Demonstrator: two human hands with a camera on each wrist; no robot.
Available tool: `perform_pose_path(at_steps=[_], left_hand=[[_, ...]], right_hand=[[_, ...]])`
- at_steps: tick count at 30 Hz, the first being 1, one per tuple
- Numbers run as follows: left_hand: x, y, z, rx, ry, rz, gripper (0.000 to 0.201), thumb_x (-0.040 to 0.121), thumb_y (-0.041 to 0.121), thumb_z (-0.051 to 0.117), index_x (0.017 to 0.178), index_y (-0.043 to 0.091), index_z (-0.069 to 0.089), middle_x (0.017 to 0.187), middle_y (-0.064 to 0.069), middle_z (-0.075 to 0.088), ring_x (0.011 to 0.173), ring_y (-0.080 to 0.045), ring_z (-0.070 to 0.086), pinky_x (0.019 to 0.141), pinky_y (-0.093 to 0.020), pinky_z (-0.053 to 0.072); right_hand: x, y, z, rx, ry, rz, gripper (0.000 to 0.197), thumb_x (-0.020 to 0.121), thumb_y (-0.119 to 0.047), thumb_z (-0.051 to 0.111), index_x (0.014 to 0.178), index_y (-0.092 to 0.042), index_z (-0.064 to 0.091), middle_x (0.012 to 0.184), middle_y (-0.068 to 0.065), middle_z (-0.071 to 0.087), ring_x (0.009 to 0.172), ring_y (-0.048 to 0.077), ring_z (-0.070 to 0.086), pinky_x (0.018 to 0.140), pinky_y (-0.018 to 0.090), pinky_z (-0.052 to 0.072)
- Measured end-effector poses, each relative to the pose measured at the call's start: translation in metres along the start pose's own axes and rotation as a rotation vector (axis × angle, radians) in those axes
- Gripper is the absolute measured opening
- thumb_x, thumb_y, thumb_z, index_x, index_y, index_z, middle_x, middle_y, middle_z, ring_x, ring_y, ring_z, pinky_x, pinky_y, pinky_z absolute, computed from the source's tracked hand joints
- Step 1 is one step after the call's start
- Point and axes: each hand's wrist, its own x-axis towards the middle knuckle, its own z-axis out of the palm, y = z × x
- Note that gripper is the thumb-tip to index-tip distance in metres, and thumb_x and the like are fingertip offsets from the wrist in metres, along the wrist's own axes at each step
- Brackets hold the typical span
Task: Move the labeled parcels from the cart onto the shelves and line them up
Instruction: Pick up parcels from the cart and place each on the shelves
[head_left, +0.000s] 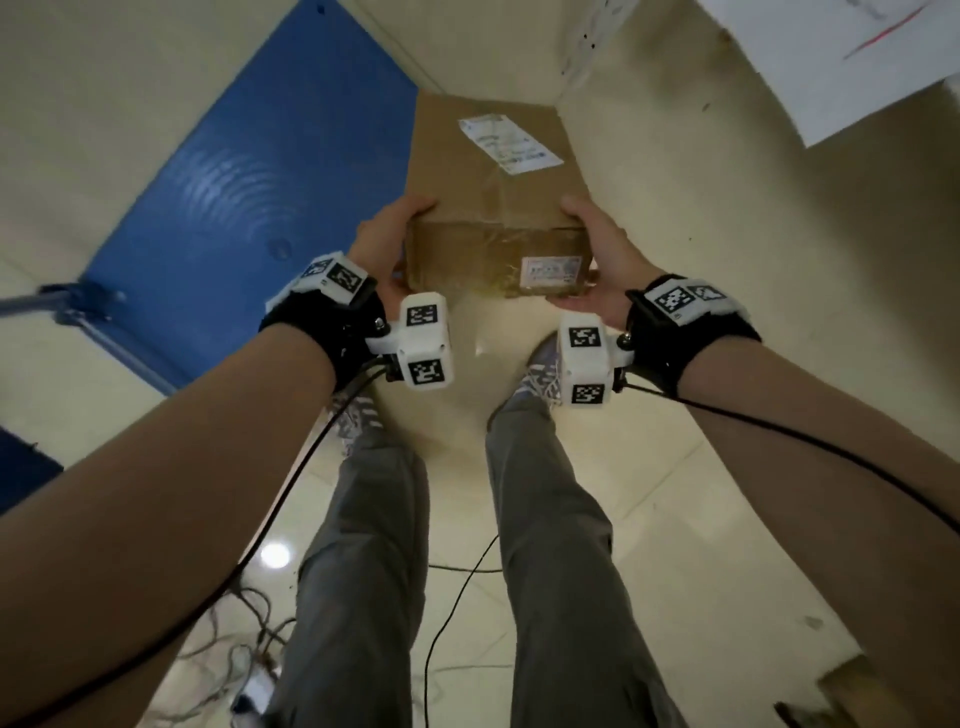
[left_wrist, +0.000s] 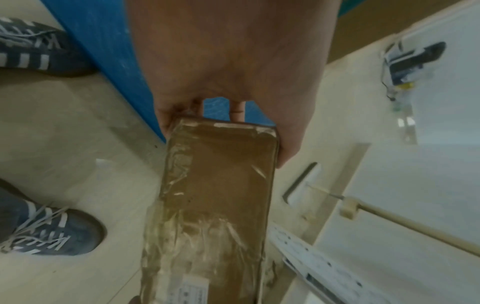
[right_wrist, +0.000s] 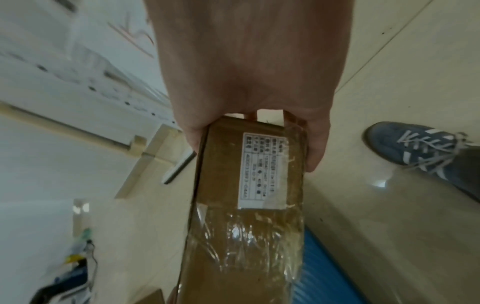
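A brown cardboard parcel (head_left: 493, 187) wrapped in clear tape is held in the air above the floor, between both hands. It carries a white label on top (head_left: 511, 143) and a second one on its near end (head_left: 550, 270). My left hand (head_left: 387, 234) grips the near left corner, thumb on top and fingers underneath. My right hand (head_left: 597, 244) grips the near right corner the same way. In the left wrist view the parcel (left_wrist: 215, 195) runs away from the palm (left_wrist: 233, 72). The right wrist view shows the parcel's end label (right_wrist: 263, 170) below the palm (right_wrist: 249, 72).
The blue cart deck (head_left: 249, 171) lies to the left with its metal frame (head_left: 78, 306). White shelf parts (head_left: 857, 62) stand at the upper right. Cables (head_left: 260, 623) trail over the beige floor around my feet. A piece of cardboard (head_left: 841, 686) lies at the lower right.
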Motion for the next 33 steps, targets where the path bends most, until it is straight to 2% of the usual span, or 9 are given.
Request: perform_pose_path(at_steps=[4, 7, 11, 14, 17, 20, 24, 27, 33], left_hand=[[-0.069, 0.026, 0.012, 0.105, -0.066, 0.004, 0.044, 0.078, 0.042, 0.075, 0.112, 0.021, 0.058, 0.107, -0.01, 0.065, 0.089, -0.027, 0.066, 0.067, -0.037, 0.058], [-0.135, 0.044, 0.021, 0.191, -0.12, 0.006, 0.028, 0.085, 0.041, 0.069, 0.094, 0.019, 0.056, 0.092, -0.01, 0.061, 0.08, -0.026, 0.062, 0.078, -0.037, 0.056], [-0.214, 0.061, 0.023, 0.307, -0.216, 0.021, 0.035, 0.08, 0.046, 0.07, 0.1, 0.019, 0.061, 0.097, -0.013, 0.066, 0.093, -0.031, 0.064, 0.097, -0.045, 0.051], [-0.272, 0.076, 0.029, 0.378, -0.257, 0.098, 0.038, 0.084, 0.046, 0.066, 0.104, 0.013, 0.06, 0.106, -0.013, 0.061, 0.098, -0.029, 0.059, 0.101, -0.042, 0.044], [-0.337, 0.087, 0.032, 0.445, -0.312, 0.169, 0.026, 0.087, 0.041, 0.063, 0.091, 0.016, 0.06, 0.097, -0.011, 0.059, 0.087, -0.027, 0.059, 0.089, -0.04, 0.051], [-0.398, 0.094, 0.036, 0.449, -0.307, 0.211, 0.026, 0.078, 0.038, 0.071, 0.091, 0.019, 0.06, 0.082, -0.007, 0.059, 0.069, -0.024, 0.06, 0.057, -0.028, 0.053], [-0.465, 0.101, 0.05, 0.517, -0.376, 0.274, 0.033, 0.076, 0.039, 0.07, 0.101, 0.019, 0.059, 0.102, -0.005, 0.055, 0.086, -0.026, 0.058, 0.062, -0.033, 0.053], [-0.507, 0.098, 0.066, 0.574, -0.436, 0.342, 0.029, 0.08, 0.04, 0.066, 0.101, 0.022, 0.057, 0.103, -0.005, 0.054, 0.087, -0.028, 0.057, 0.058, -0.035, 0.054], [-0.571, 0.096, 0.104, 0.669, -0.567, 0.454, 0.039, 0.079, 0.046, 0.065, 0.108, 0.02, 0.061, 0.108, -0.006, 0.055, 0.096, -0.028, 0.058, 0.082, -0.043, 0.053]], right_hand=[[-0.076, 0.003, -0.02, 0.128, 0.001, -0.016, 0.064, 0.084, -0.054, 0.068, 0.134, -0.022, 0.046, 0.115, 0.01, 0.063, 0.104, 0.028, 0.064, 0.092, 0.049, 0.055], [-0.145, 0.0, -0.036, 0.176, 0.018, -0.044, 0.066, 0.082, -0.056, 0.066, 0.134, -0.021, 0.047, 0.113, 0.012, 0.064, 0.102, 0.028, 0.064, 0.085, 0.046, 0.057], [-0.237, -0.004, -0.059, 0.177, 0.033, -0.094, 0.043, 0.083, -0.059, 0.059, 0.105, -0.022, 0.065, 0.099, 0.01, 0.071, 0.094, 0.029, 0.067, 0.074, 0.038, 0.058], [-0.295, -0.005, -0.073, 0.205, 0.038, -0.114, 0.037, 0.081, -0.061, 0.059, 0.09, -0.025, 0.065, 0.088, 0.006, 0.07, 0.089, 0.027, 0.067, 0.09, 0.043, 0.055], [-0.36, -0.003, -0.086, 0.227, 0.07, -0.159, 0.04, 0.076, -0.064, 0.061, 0.087, -0.026, 0.063, 0.09, 0.007, 0.067, 0.09, 0.028, 0.066, 0.1, 0.046, 0.049], [-0.422, 0.0, -0.099, 0.304, 0.086, -0.209, 0.038, 0.08, -0.061, 0.063, 0.095, -0.026, 0.061, 0.094, 0.009, 0.068, 0.09, 0.028, 0.068, 0.082, 0.04, 0.06], [-0.49, 0.006, -0.121, 0.368, 0.097, -0.303, 0.04, 0.083, -0.059, 0.063, 0.1, -0.023, 0.061, 0.091, 0.009, 0.069, 0.083, 0.027, 0.068, 0.064, 0.034, 0.057], [-0.531, 0.012, -0.143, 0.398, 0.133, -0.388, 0.041, 0.084, -0.06, 0.061, 0.103, -0.024, 0.061, 0.097, 0.009, 0.068, 0.089, 0.026, 0.067, 0.066, 0.035, 0.058], [-0.6, 0.023, -0.192, 0.441, 0.199, -0.558, 0.038, 0.087, -0.06, 0.059, 0.106, -0.027, 0.06, 0.102, 0.006, 0.066, 0.096, 0.024, 0.065, 0.076, 0.038, 0.059]])
